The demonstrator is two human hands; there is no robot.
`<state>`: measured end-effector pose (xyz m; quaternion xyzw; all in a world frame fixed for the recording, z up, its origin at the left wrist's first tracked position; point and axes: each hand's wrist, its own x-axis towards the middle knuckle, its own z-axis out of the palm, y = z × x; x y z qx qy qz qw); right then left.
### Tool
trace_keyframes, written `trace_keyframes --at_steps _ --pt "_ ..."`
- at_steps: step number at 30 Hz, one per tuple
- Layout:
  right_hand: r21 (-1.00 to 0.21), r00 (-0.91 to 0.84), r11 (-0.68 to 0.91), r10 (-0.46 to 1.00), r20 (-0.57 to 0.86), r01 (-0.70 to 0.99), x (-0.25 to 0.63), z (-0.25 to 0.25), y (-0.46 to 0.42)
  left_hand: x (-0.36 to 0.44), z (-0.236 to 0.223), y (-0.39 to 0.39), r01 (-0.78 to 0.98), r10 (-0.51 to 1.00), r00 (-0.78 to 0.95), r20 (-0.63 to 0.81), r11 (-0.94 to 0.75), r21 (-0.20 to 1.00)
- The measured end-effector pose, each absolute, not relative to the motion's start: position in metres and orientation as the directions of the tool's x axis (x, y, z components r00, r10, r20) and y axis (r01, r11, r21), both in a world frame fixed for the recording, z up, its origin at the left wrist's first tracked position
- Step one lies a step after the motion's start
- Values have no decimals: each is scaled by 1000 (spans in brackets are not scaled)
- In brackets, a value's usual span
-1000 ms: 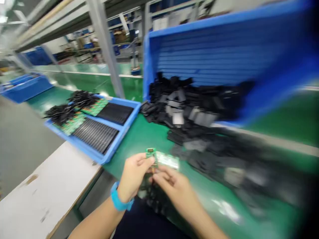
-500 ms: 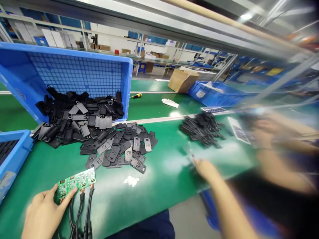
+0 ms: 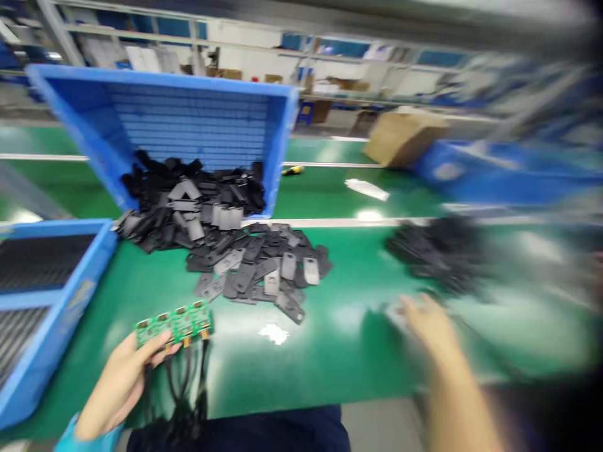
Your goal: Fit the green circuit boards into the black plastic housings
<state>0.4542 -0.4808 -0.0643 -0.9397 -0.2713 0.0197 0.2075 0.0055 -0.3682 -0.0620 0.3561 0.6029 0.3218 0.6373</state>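
Observation:
My left hand (image 3: 125, 370) grips a green circuit board (image 3: 181, 323) by its left part, thumb across the front. Dark cables (image 3: 202, 376) hang from the board's lower edge toward my lap. Over the green bench at the right, my right hand (image 3: 428, 326) is smeared by motion. Its fingers look closed around a pale, blurred thing that I cannot make out. A small pile of white bits (image 3: 274, 334) lies between my hands. Behind it spreads a heap of flat black plastic covers (image 3: 254, 267).
A tipped blue crate (image 3: 282, 138) spills black plastic cases (image 3: 188, 201). At the left stands a blue bin (image 3: 94, 276) with dark parts. Black cables (image 3: 433, 251) lie in a heap at the right. Farther back are a white glove (image 3: 367, 188), a yellow-handled screwdriver (image 3: 293, 170) and a cardboard box (image 3: 400, 135).
The view has turned left, so the bench contents sit farther right in frame. The co-worker's hands at the right have left clear view. My left hand keeps hold of the circuit board.

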Motion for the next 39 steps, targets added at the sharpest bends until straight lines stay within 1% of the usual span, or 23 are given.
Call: trace_keyframes --at_steps 2,3,4,5,6,7,9,10,12,16,19,21,24,25,26,28,30,31,32,34,36,37,39 --pt "-543 738 -623 675 -10 563 409 -61 -458 12 -51 -374 -91 842 174 -511 530 843" --pt "-721 665 -496 744 -65 484 379 -62 -446 15 -48 -375 -119 849 210 -485 514 849" --pt "-851 585 -374 805 -101 368 346 -65 -435 18 -46 -374 -147 852 243 -464 505 850" --pt "-926 391 -308 897 -206 219 311 -67 -426 19 -45 -373 -171 857 251 -450 497 850" --pt "-955 161 -289 948 -275 67 278 -70 -417 20 -45 -372 -189 860 250 -444 493 849" --pt "-956 19 -292 956 -293 -37 247 -72 -409 20 -45 -371 -206 865 248 -437 488 848" --pt "-954 -134 -272 958 -255 -130 200 -75 -393 19 -47 -369 -222 877 236 -418 467 856" --pt "-958 -152 -251 962 -229 -143 184 -76 -385 19 -48 -368 -223 882 235 -409 458 860" --pt "-978 -105 -196 977 -188 -70 165 -78 -371 19 -53 -367 -212 891 207 -404 444 871" --pt "-963 120 -160 983 -137 215 154 -85 -361 22 -69 -365 -151 923 8 -385 382 912" --pt "-936 135 -177 981 -141 304 155 -92 -366 16 -74 -363 -125 930 -79 -359 348 929" --pt "-888 103 -119 991 -81 445 160 -95 -371 6 -71 -361 -171 919 -36 -393 382 908" --pt "-729 170 27 966 195 683 164 -92 -375 -9 -58 -357 -280 888 140 -438 460 843" --pt "-716 184 57 949 254 696 163 -89 -374 -11 -54 -357 -305 885 187 -427 465 831" --pt "-743 172 75 953 250 665 160 -85 -373 -12 -51 -356 -315 890 210 -403 452 835" --pt "-866 74 57 991 107 496 148 -77 -368 -8 -50 -357 -281 919 165 -358 392 876" --pt "-938 -5 -13 1000 -15 345 132 -72 -361 -1 -56 -358 -161 950 8 -313 311 937" --pt "-947 9 -40 999 -39 319 124 -71 -358 2 -60 -359 -88 956 -95 -278 270 959" --pt "-947 48 -53 998 -40 318 117 -72 -356 5 -65 -359 -32 952 -191 -238 236 971" --pt "-938 118 -58 993 -19 342 105 -76 -351 5 -73 -357 -2 932 -308 -190 199 980" --pt "-931 136 -57 991 -7 362 100 -82 -347 0 -77 -354 -51 921 -337 -196 190 980" --pt "-927 141 -53 990 0 370 99 -84 -345 -5 -76 -353 -111 924 -310 -223 197 974" --pt "-917 174 -15 983 59 399 99 -86 -340 -17 -71 -351 -266 943 -178 -281 229 936"
